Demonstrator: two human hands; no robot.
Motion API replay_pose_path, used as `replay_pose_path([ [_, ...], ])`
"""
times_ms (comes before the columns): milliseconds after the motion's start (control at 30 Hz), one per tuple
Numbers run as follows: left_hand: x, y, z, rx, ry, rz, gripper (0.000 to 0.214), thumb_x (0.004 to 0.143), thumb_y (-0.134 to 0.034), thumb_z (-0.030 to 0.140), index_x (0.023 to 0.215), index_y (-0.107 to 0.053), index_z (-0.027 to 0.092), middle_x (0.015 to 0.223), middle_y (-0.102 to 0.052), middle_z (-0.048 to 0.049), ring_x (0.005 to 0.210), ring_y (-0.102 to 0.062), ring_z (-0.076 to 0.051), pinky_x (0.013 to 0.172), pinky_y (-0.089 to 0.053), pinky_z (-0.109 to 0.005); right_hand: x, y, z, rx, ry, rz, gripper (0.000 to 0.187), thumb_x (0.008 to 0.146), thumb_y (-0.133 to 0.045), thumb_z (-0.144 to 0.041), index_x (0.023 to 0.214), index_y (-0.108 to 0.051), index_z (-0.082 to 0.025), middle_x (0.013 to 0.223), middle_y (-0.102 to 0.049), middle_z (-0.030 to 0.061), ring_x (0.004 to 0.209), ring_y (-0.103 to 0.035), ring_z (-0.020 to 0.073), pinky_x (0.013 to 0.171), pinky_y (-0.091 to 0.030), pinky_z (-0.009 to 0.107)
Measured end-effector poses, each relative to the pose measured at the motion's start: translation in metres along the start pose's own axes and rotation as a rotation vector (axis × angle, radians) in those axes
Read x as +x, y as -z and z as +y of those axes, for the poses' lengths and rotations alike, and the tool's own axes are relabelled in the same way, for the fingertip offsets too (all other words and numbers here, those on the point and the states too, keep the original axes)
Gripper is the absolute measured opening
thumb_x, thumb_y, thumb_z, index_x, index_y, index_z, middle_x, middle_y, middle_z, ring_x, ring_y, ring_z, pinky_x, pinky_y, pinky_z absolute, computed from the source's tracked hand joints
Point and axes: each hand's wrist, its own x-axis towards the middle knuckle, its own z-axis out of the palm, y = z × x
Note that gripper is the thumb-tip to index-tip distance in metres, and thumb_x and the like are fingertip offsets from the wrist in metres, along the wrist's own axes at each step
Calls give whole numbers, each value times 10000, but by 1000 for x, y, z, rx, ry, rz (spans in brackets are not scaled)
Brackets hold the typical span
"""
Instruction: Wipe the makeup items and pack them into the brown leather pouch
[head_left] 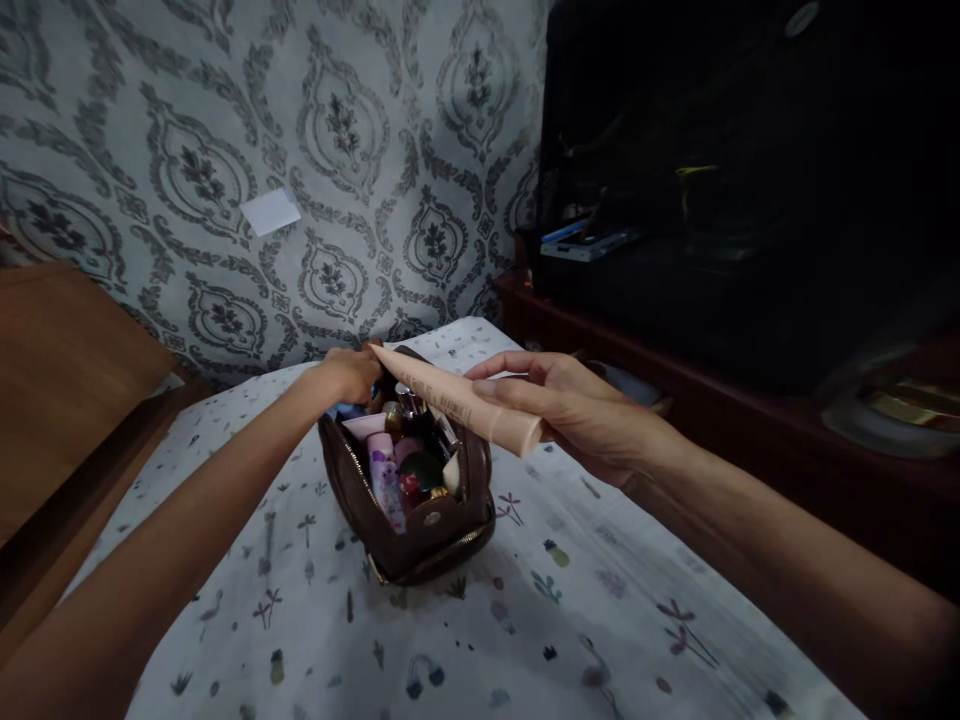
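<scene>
A brown zip pouch (427,535) stands open on a white patterned sheet (570,610), packed with several small cosmetic tubes and bottles. My left hand (346,374) is closed on the pouch's far rim. My right hand (574,405) pinches a long beige tube (450,398) near its cap end. The tube lies slanted over the pouch opening, with its flat end pointing toward my left hand.
A dark wooden cabinet (675,370) stands to the right, with small devices (585,243) on its shelf. A wooden headboard (67,370) rises at the left. Patterned grey wallpaper (337,130) with a white note (269,212) is behind the bed.
</scene>
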Motion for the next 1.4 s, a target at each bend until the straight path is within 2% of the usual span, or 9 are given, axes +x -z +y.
replay_pose_path([
  [200,-15,9,5,24,-39,42,613,797,-683,344,1390,-532,303,1461,-563,-68,1288,-558,-302,992,-473,-354,-1,1,0,19,-19,9,243,662,-789,-303,834,-675,-176,620,-636,2,530,-554,117,459,-387,210],
  [367,-22,7,-1,17,-66,49,381,844,-617,399,1209,-665,300,1276,-690,-45,1185,-626,-283,923,-501,-332,3,1,7,7,3,-10,277,660,-809,-336,850,-681,-180,628,-621,-8,537,-529,106,465,-368,202],
  [600,-20,-4,-4,49,-1,23,472,840,-572,277,1296,-625,168,1235,-701,-180,1121,-662,-347,875,-522,-389,9,-23,3,-60,-32,-6,166,761,-742,-302,836,-660,-178,559,-546,-27,483,-454,84,400,-286,169],
  [733,-22,-9,-2,3,-110,-2,441,871,-553,289,1304,-634,310,1441,-585,-85,1253,-588,-307,928,-503,-354,14,-37,-2,-30,-19,35,136,816,-678,-246,754,-620,-140,503,-465,-49,416,-336,44,353,-189,147],
  [833,-24,-10,-2,-28,-171,-26,429,879,-535,232,1240,-671,419,1372,-646,-10,1196,-627,-280,911,-505,-342,16,-44,-4,-6,-37,42,198,882,-600,-221,707,-601,-129,488,-456,-48,393,-319,33,344,-190,137],
  [967,-26,-10,-3,-30,-186,-38,419,870,-498,158,1130,-746,374,1217,-730,-47,1066,-688,-287,857,-515,-345,18,-50,-4,-21,-72,36,288,923,-571,-222,646,-560,-142,465,-444,-49,375,-306,26,342,-170,134],
  [1067,-26,-12,-4,-40,-193,-14,413,860,-495,151,1115,-753,348,1208,-735,-47,1092,-673,-272,849,-512,-311,19,-53,-3,-66,-85,41,287,920,-591,-234,648,-547,-152,454,-439,-52,369,-304,32,342,-161,144],
  [1233,-24,-17,-7,-63,-177,30,381,862,-496,177,1117,-750,302,1218,-729,-65,1079,-679,-270,838,-510,-308,23,-62,-3,-195,-71,65,243,931,-575,-225,700,-537,-159,455,-435,-63,382,-324,44,356,-210,155],
  [1400,-25,-20,-9,-64,-142,35,299,866,-539,230,1065,-762,229,1129,-754,-118,1001,-708,-285,810,-519,-313,37,-75,-6,-772,-28,-26,148,978,-480,-244,907,-576,-156,465,-448,-79,387,-409,70,369,-280,165],
])
